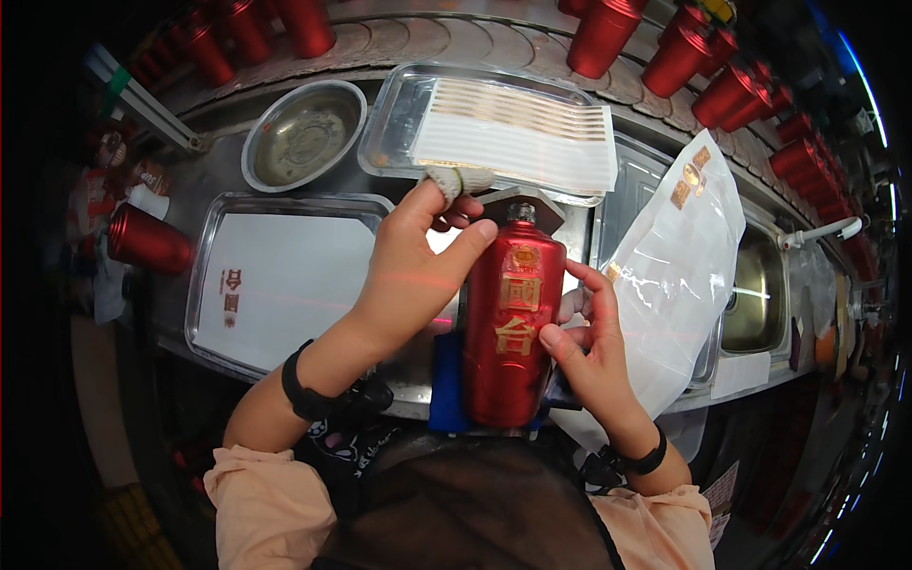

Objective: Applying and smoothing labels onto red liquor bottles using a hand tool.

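A glossy red bottle (506, 389) with gold lettering stands tilted in front of me, its dark threaded neck bare of a cap. My right hand (598, 356) grips its right side, thumb on the front face and fingers along the edge. By the bottle's left shoulder is my left hand (408, 252), thumb stretched to the red surface and fingers half curled, apart from the thumb. A whitish cloth finger cover (459, 182) with a band sits on one of its fingers. Under the bottle shows a blue pad (446, 385).
Left lies a metal tray (198, 313) with a white decal sheet (294, 275); behind it, a steel bowl (356, 112). Another tray (380, 133) holds gold-striped sheets (513, 133). Right are a clear film sheet (679, 256) and a sink (779, 328). Red bottles (603, 38) line the conveyor (408, 43).
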Demonstrator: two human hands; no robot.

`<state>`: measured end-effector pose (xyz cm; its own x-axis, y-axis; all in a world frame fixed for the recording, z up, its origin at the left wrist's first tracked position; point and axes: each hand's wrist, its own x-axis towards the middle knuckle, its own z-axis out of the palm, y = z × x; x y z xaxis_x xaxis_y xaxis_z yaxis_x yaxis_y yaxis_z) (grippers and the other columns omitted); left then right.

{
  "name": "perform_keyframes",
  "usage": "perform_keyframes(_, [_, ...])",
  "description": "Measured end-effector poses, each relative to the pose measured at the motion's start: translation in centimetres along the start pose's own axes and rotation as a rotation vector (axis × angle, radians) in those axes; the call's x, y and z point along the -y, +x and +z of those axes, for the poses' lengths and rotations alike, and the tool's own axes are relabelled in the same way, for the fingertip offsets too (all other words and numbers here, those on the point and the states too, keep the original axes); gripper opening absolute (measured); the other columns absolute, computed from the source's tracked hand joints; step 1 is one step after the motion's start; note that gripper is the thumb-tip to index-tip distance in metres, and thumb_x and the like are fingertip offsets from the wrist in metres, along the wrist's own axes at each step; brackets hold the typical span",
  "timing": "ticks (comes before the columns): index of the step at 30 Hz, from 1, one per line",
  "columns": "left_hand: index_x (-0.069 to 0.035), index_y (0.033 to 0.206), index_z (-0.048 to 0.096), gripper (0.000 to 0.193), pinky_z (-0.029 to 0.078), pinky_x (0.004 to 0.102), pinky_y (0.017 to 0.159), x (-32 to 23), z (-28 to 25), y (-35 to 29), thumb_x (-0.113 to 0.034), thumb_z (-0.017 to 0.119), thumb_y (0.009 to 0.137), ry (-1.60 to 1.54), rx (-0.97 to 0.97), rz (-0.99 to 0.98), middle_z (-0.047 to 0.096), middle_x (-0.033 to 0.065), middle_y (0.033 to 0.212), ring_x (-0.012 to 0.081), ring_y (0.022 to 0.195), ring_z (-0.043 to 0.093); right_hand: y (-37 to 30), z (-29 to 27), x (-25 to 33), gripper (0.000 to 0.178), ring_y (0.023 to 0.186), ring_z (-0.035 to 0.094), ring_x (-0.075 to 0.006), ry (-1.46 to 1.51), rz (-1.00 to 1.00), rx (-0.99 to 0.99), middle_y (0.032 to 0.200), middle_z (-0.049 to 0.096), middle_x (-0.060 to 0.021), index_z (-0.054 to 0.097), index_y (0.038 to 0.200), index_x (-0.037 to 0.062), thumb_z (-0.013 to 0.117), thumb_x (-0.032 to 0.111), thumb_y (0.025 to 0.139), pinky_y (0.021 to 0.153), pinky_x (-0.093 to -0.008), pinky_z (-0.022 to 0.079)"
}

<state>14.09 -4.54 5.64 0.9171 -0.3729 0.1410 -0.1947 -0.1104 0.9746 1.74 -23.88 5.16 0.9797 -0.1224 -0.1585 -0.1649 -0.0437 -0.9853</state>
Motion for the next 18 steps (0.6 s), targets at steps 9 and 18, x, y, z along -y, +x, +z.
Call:
perform_keyframes(9, [-0.001,0.15,0.025,0.074,0.042,0.036,0.108,-0.1,1.5,-4.0,-0.02,0.07,0.093,-0.636,0.128,-0.384,0.04,0.0199,0.145,0.0268,0.135,0.045,2.3,0.3,0.9,0.058,0.069,0.058,-0.0041,0.013,-0.021,-0.041,0.1,0.05,-0.0027,0.043,0.136,0.0011,0.072,0.019,0.09,0.059,-0.0174,0.045])
perform_keyframes(18, [-0.003,0.147,0.025,0.076,0.046,0.036,0.105,0.1,2.0,-4.0,-0.014,0.074,0.09,-0.657,0.141,-0.396,0.047,0.0187,0.141,0.0236,0.13,0.051,2.8,0.8,1.3,0.063,0.073,0.057,-0.0052,-0.071,0.025,-0.068,0.103,0.051,-0.0049,0.046,0.132,0.0036,0.081,0.026,0.083,0.058,-0.0186,0.045])
